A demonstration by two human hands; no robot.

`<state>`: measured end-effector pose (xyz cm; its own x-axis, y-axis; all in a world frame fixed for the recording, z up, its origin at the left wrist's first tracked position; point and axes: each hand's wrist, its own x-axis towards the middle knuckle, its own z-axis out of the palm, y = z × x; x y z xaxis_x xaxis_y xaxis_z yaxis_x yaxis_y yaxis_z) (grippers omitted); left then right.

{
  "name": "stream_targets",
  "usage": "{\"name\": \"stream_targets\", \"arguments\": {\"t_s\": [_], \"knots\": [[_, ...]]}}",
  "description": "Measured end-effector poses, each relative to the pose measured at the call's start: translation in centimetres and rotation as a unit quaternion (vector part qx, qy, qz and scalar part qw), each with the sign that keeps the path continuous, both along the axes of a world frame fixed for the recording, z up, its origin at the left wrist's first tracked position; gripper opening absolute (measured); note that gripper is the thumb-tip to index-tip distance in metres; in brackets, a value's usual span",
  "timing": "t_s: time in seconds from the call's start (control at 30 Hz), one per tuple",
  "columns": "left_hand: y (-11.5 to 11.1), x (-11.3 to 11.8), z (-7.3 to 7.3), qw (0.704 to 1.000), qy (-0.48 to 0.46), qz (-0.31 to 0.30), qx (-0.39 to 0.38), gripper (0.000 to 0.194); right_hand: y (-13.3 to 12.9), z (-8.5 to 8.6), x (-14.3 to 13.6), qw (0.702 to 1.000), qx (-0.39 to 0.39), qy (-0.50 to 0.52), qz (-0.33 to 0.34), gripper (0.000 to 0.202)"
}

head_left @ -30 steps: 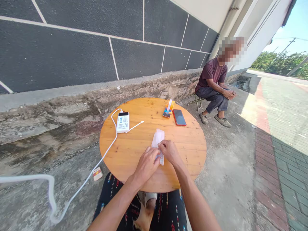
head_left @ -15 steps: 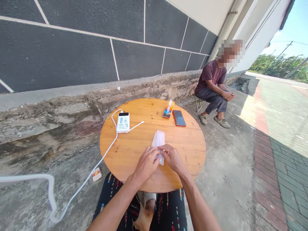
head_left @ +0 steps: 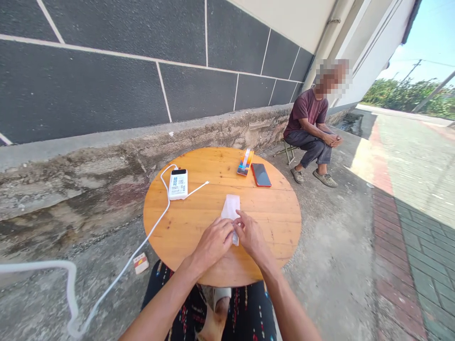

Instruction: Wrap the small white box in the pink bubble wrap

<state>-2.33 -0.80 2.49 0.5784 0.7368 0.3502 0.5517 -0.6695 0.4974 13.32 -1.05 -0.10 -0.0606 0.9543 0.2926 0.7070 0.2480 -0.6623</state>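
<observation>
A thin, whitish translucent sheet (head_left: 231,204) lies on the round wooden table (head_left: 199,166), its narrow lower end sticking out below my fingers. My left hand (head_left: 217,237) is on the sheet's left side, fingers bent and pressed together on it. From the right, my right hand (head_left: 250,232) pinches the same sheet with thumb and fingertips, its index finger raised a little. The fingertips of both hands nearly meet over the sheet's middle and hide that part.
A white power bank (head_left: 178,184) with a white cable sits at the table's left. A tape dispenser (head_left: 245,162) and red-edged phone (head_left: 261,174) lie at the back right. A small box (head_left: 141,263) is on the ground. A person (head_left: 313,128) sits beyond on a stool.
The view has shifted slightly. My right index finger has lifted off the sheet somewhat, while both hands remain at its middle.
</observation>
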Motion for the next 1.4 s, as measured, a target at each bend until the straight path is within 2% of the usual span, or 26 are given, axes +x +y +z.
{"name": "stream_targets", "arguments": {"t_s": [0.13, 0.23, 0.4, 0.67, 0.83, 1.07, 1.17, 1.27, 1.33, 1.4], "knots": [[0.1, 0.0, 0.2, 1.000, 0.020, 0.000, -0.005, 0.015, -0.7, -0.3, 0.2, 1.000, 0.024, 0.011, 0.000, 0.039], [0.3, -0.1, 0.3, 1.000, 0.017, 0.004, -0.011, 0.014, -2.3, -0.1, 0.6, 0.998, 0.058, 0.018, 0.005, 0.035], [0.4, -0.1, 0.3, 1.000, -0.005, -0.001, -0.026, 0.016, -4.6, -0.1, 0.8, 0.994, 0.065, -0.023, 0.084, 0.053], [0.8, 0.1, 0.3, 0.998, -0.026, 0.015, -0.047, 0.015, -3.4, -1.6, 0.1, 0.996, 0.055, -0.014, 0.063, 0.048], [0.5, 0.3, 0.9, 0.997, -0.024, 0.036, -0.070, 0.015, -3.4, -1.0, 0.2, 0.996, 0.045, 0.028, 0.069, 0.045], [-1.2, -0.2, 2.0, 0.986, 0.014, 0.060, -0.156, 0.015, -5.2, 1.5, 0.5, 0.992, -0.040, 0.056, 0.107, 0.038], [0.1, -0.2, 2.1, 0.975, 0.040, 0.051, -0.211, 0.016, -4.4, 1.6, 1.1, 0.985, -0.110, 0.082, 0.108, 0.035], [2.0, 0.0, 1.8, 0.966, 0.062, 0.037, -0.247, 0.016, -3.0, 1.3, 1.7, 0.966, -0.175, 0.121, 0.149, 0.024], [2.7, 0.2, 1.8, 0.966, 0.068, 0.034, -0.249, 0.016, -2.6, 1.3, 1.8, 0.959, -0.189, 0.125, 0.169, 0.018], [2.4, 0.3, 1.9, 0.967, 0.070, 0.039, -0.242, 0.018, -2.9, 1.4, 1.6, 0.968, -0.164, 0.107, 0.156, 0.018]]}}
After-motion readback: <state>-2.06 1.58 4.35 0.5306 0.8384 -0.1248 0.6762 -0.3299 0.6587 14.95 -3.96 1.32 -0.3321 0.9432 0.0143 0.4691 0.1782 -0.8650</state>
